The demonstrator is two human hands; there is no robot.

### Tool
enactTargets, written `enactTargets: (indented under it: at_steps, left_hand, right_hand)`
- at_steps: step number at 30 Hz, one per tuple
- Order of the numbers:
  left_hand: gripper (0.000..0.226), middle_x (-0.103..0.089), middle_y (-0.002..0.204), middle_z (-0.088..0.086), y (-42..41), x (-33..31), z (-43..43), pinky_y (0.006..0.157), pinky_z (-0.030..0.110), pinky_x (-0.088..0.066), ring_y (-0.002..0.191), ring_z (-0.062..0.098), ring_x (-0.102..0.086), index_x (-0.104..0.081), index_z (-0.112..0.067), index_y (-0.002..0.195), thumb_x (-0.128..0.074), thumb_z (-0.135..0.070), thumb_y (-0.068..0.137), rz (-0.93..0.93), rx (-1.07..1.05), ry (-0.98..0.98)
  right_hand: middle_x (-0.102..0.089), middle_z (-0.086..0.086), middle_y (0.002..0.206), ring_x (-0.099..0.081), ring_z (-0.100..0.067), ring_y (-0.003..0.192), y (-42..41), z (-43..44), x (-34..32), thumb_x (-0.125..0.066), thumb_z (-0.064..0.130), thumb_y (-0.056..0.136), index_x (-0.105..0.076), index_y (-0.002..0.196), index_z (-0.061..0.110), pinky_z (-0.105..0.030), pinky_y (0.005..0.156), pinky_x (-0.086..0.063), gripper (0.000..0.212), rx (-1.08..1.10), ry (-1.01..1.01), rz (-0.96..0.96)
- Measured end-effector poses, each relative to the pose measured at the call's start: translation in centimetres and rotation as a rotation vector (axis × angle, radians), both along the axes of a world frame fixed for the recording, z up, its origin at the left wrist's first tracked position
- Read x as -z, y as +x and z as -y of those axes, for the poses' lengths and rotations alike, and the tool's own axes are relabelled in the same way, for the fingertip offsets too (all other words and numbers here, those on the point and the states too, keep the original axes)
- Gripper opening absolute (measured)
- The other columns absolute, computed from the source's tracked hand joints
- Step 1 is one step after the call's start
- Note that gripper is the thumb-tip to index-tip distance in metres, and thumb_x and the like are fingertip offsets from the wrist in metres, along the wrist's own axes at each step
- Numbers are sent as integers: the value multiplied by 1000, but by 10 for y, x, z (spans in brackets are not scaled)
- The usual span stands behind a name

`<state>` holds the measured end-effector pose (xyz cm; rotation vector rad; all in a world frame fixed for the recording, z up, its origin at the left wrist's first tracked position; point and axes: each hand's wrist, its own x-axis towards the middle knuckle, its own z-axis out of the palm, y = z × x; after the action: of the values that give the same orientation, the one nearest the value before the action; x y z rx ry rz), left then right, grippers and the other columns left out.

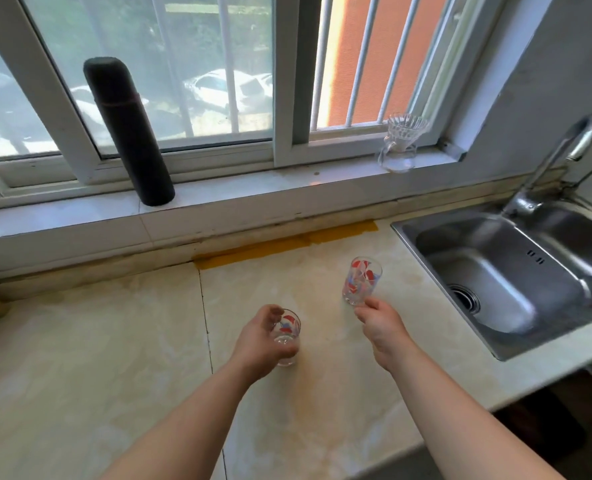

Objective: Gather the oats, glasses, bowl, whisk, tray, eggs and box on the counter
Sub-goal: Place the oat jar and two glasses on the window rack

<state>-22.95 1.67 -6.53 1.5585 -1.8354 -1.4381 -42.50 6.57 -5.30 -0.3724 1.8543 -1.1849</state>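
Two clear glasses with red and blue patterns are in front of me on the beige marble counter (114, 358). My left hand (258, 341) grips the nearer glass (289, 332) from the left, fingers curled round its side. The farther glass (361, 280) stands upright near the sink. My right hand (379, 323) is at its base, fingertips touching or just off the lower part; I cannot tell whether they hold it. No oats, bowl, whisk, tray, eggs or box are in view.
A steel sink (516, 271) with a tap (561, 157) is set into the counter on the right. On the window sill lean a tall black flask (128, 133) and stand a clear glass dripper on a small jug (400, 143). Yellow tape (287, 244) runs along the counter's back edge.
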Motion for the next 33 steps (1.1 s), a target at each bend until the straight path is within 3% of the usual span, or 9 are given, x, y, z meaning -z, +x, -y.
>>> enactTargets:
  at_steps: [3,7,15,18,24,28,33]
  left_hand:
    - [68,-57,126,4,-12,-4,10,87,27,-51,99,18,-57,-49,-18,128,-82,-9,69,-30,-37,-7]
    - [68,-58,123,4,-31,-10,24,83,25,-47,100,16,-56,-50,-16,129,-82,-7,69,-89,-69,-4]
    - [69,-54,116,1,-53,-14,50,80,25,-45,96,17,-54,-48,-15,130,-82,-4,71,-140,-104,23]
    - [69,-52,113,-2,-54,-15,54,79,25,-45,96,16,-53,-47,-16,131,-81,-4,72,-144,-121,33]
    - [71,-53,120,0,-43,-17,60,80,26,-47,100,17,-54,-46,-16,133,-81,-4,72,-149,-138,44]
    - [71,-54,127,3,-26,-22,62,82,29,-50,103,19,-54,-47,-18,131,-82,-4,71,-161,-178,35]
    - [67,-55,124,3,13,-40,61,85,34,-52,104,21,-56,-48,-18,128,-80,-3,72,-201,-257,-3]
  right_hand:
    - [-51,-10,122,-50,-27,118,-11,8,-3,-58,2,90,-37,138,0,-37,102,-38,53,19,21,-55]
    - [-29,-11,154,-37,-26,137,-27,24,2,-71,12,83,-13,152,12,-33,106,-32,90,27,32,-100]
    - [-30,-10,152,-40,-30,133,-48,49,18,-84,12,68,-12,151,23,-35,103,-38,110,36,-9,-171]
    - [-37,-9,146,-45,-28,128,-47,54,23,-85,14,66,-21,147,26,-37,103,-42,105,5,-40,-216]
    - [-53,-11,130,-56,-27,111,-39,61,26,-79,13,72,-42,131,20,-30,89,-46,71,35,-57,-334]
    - [-55,-8,125,-57,-25,108,-22,62,19,-78,15,71,-44,129,21,-34,91,-49,68,-24,-81,-344]
    - [-51,3,117,-55,-17,100,18,68,-10,-80,14,71,-45,127,22,-25,80,-47,67,-115,-206,-321]
